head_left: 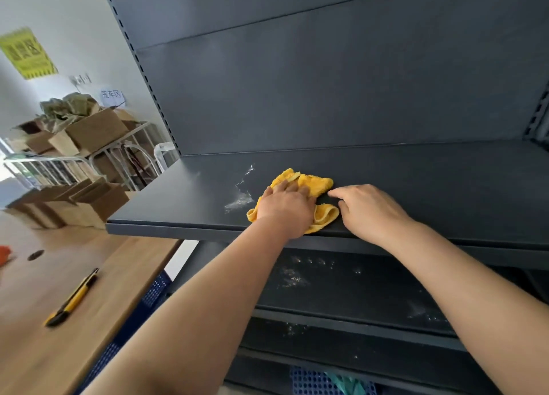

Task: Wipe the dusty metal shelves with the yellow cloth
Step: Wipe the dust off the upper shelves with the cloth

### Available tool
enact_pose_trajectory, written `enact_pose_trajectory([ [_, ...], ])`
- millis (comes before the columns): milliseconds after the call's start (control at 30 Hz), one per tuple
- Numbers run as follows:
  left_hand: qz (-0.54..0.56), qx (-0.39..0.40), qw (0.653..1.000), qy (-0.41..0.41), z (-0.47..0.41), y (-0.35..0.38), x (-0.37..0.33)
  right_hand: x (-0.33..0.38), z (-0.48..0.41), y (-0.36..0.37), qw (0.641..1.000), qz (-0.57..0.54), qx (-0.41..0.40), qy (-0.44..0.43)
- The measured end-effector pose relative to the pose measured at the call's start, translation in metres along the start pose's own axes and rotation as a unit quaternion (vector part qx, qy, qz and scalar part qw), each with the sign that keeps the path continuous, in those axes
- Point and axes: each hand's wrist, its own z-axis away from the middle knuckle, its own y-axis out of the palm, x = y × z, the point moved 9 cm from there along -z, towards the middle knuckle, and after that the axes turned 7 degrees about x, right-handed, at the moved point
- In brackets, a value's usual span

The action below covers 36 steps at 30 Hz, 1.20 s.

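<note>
The yellow cloth point(315, 183) lies bunched on the dark grey metal shelf point(430, 186), near its front edge. My left hand point(285, 207) presses flat on the cloth with straight fingers. Just left of the cloth, a streak of white dust point(240, 198) marks the shelf. My right hand point(368, 210) rests on the shelf beside the cloth's right side, fingers loosely bent, fingertips at the cloth's edge. A lower shelf point(371, 287) below also carries white dust patches.
A wooden table point(59, 350) stands at the left with a yellow and black utility knife point(72, 299) on it. Cardboard boxes point(89, 130) and metal cage carts fill the far left. A blue perforated crate point(315, 382) sits under the shelves.
</note>
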Motion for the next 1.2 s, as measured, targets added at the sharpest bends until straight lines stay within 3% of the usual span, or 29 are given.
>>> enact_pose_trajectory([
  [533,0.026,-0.020,0.999,-0.042,-0.012,0.013,0.175,0.111,-0.067,0.054,1.000,0.017,0.014,-0.008],
  [833,-0.001,-0.005,0.998,0.055,-0.041,0.012,0.179,0.106,-0.088,0.063,0.996,0.043,0.016,0.076],
  [1200,-0.017,0.004,0.999,0.051,-0.116,0.007,0.184,0.110,-0.110,0.066,0.992,0.045,-0.006,0.116],
])
